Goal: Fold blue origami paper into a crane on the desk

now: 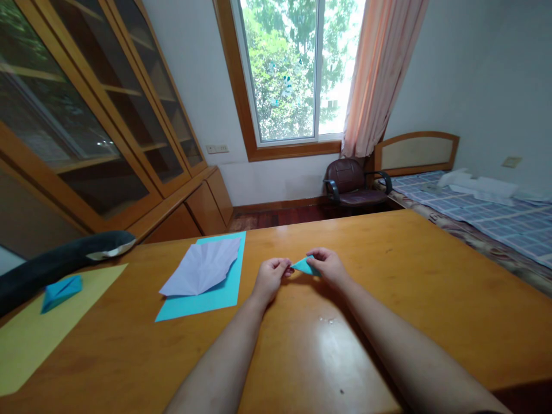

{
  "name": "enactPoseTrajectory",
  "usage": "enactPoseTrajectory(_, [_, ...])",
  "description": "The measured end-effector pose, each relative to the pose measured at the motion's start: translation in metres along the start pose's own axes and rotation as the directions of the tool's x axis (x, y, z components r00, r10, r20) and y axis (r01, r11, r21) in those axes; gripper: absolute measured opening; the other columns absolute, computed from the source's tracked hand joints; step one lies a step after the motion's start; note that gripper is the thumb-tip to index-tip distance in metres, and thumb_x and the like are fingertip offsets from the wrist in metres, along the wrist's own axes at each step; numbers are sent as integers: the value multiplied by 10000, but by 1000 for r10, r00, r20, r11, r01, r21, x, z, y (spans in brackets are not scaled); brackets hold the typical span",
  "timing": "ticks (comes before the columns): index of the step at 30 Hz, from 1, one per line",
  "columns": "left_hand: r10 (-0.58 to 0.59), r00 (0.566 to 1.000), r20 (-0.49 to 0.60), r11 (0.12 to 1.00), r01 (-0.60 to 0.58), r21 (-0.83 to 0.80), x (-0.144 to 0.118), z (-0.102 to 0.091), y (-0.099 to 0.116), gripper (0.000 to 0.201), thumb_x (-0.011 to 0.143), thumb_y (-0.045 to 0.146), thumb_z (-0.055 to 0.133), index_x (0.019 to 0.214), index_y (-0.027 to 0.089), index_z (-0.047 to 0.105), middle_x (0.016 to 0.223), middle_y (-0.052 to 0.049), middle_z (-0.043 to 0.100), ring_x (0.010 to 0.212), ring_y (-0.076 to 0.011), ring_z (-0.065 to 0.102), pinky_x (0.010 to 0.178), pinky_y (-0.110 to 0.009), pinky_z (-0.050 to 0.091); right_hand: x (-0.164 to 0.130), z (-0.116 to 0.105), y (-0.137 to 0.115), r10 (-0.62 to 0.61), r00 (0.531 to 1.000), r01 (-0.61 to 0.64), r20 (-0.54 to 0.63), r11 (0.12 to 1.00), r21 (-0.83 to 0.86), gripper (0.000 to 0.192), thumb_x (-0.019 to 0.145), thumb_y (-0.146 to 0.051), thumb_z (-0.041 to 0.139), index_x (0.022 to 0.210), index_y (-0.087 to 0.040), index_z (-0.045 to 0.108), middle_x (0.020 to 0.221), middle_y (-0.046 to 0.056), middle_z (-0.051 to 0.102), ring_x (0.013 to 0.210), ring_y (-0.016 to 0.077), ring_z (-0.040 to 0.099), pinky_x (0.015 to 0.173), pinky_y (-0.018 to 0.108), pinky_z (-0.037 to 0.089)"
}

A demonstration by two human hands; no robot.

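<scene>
Both hands meet just above the wooden table (388, 299), the left hand (271, 277) and right hand (328, 265) each pinching an end of a small folded teal paper (304, 265) (held up, seemingly to press a crease), spare sheets lying aside.

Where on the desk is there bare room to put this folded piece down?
Bare wood runs right of the right hand to the wooden desk's far edge, and near you between the forearms. The left side is crowded: turquoise sheet under creased white paper, yellow sheet.

Glossy wood table (388, 299) – matt paper piece (304, 265)
</scene>
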State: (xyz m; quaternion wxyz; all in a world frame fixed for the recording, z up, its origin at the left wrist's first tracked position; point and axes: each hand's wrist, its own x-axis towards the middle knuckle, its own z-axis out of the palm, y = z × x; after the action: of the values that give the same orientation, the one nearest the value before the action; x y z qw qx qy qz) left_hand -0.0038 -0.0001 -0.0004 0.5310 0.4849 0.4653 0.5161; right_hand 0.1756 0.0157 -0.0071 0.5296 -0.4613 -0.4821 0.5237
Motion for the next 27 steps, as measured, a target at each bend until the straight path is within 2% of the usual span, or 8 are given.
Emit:
enactPoseTrajectory(2, [-25,999,-23,996,23,-90,1,0,-2,421,652,540,712,690,122,677,626,-62,687,571,-135,612,579,-233,478,-1,2,0,-4,1000,5,-22,1000,29,346,510,-389,783,760,-178,671,646,3,644,567,135,546,569,278,431])
enactPoseTrajectory(4, [-27,999,-20,995,25,-101,0,0,-2,409,631,522,735,684,121,679,619,-57,684,565,-130,607,579,-231,478,-2,4,-1,-8,999,10,-33,999,51,348,508,-385,782,764,-179,667,645,1,641,571,135,545,575,278,432])
enactPoseTrajectory(9, [32,999,-13,999,-32,33,-4,3,4,268,605,381,766,642,125,696,600,-43,678,554,-126,588,569,-226,457,-3,6,1,-16,999,19,-40,998,53,318,512,-372,776,738,-189,649,639,2,642,581,144,551,581,285,435])
enactPoseTrajectory(15, [79,996,-48,985,-70,157,-3,4,4,222,638,347,729,620,128,694,587,-49,677,545,-136,596,558,-237,462,-2,7,3,-29,998,30,-60,999,11,277,527,-358,750,720,-194,638,624,-6,628,579,142,541,574,281,432])
enactPoseTrajectory(18, [48,996,-73,996,-43,75,0,5,0,234,607,325,756,700,125,679,579,-31,670,544,-138,616,563,-240,486,-2,8,3,-32,997,33,-73,999,16,262,528,-344,737,712,-191,632,617,-12,616,569,134,527,563,273,420])
enactPoseTrajectory(21, [17,995,-103,1000,-17,-8,2,6,-3,344,566,313,793,817,124,651,565,-12,663,539,-142,632,554,-240,503,-3,9,3,-36,996,38,-87,999,20,255,527,-336,731,707,-186,631,610,-15,606,564,130,518,557,269,411])
enactPoseTrajectory(27, [15,995,-102,1000,-17,-20,1,6,-1,389,592,427,791,769,112,650,590,-28,666,537,-135,635,548,-234,514,-3,10,2,-48,993,48,-108,999,4,244,535,-340,722,701,-186,629,604,-17,592,559,127,507,555,267,408])
